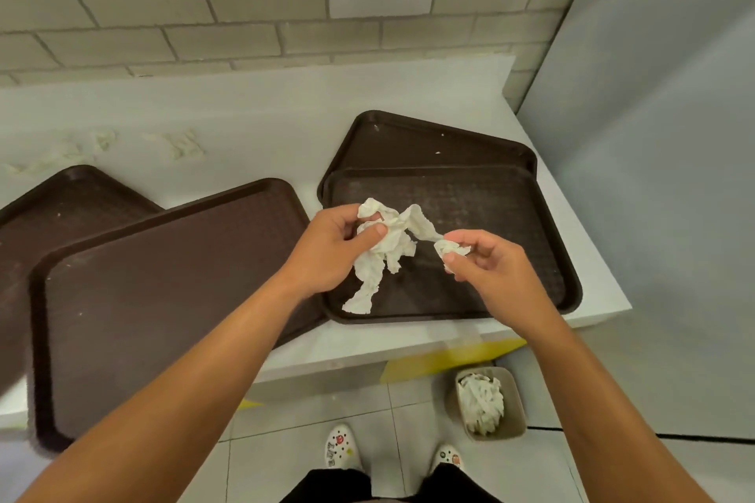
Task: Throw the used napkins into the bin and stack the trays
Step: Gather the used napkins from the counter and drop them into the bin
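Balling the napkin (384,245), pinched by our left hand (331,245) and right hand (482,257), we drop it (bin (512,427) at five o'clock).

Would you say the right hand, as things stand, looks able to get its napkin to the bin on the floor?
Probably yes. The right hand pinches one end of the napkin, and the bin stands open-topped on the floor below it, past the counter edge. But the left hand grips the same napkin and would have to let go.
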A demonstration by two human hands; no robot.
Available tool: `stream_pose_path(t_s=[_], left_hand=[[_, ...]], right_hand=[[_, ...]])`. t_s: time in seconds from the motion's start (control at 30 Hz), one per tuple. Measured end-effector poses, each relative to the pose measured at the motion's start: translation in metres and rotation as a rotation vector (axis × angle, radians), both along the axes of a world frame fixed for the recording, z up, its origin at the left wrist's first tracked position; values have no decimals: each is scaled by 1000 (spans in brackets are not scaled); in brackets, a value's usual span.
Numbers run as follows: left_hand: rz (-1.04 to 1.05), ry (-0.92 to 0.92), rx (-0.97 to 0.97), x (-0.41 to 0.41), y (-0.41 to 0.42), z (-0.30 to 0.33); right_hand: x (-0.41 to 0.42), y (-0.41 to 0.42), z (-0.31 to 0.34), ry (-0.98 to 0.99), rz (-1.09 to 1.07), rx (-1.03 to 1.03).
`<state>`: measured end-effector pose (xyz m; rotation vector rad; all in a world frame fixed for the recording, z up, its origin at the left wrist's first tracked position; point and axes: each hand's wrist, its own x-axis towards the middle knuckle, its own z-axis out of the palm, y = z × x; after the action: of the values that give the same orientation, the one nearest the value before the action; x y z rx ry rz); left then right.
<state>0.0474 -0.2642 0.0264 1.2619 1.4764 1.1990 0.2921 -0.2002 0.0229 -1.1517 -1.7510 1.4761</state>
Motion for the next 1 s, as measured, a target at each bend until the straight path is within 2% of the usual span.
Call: stream_pose_path(t_s=[0.2,0.6,0.83,1.0], left_hand=[[-75,-17,3,84,16,-10],[-51,-158,-70,275,17,-48],[-69,-119,-181,334,10,-100],[-77,4,-252,354,7,-166]], right_hand=[[88,1,-4,37,-94,-11],[274,5,-43,19,-141,-117],[325,-5,-85,-53,-138,-216],[334,-14,-146,-132,-146,-292]])
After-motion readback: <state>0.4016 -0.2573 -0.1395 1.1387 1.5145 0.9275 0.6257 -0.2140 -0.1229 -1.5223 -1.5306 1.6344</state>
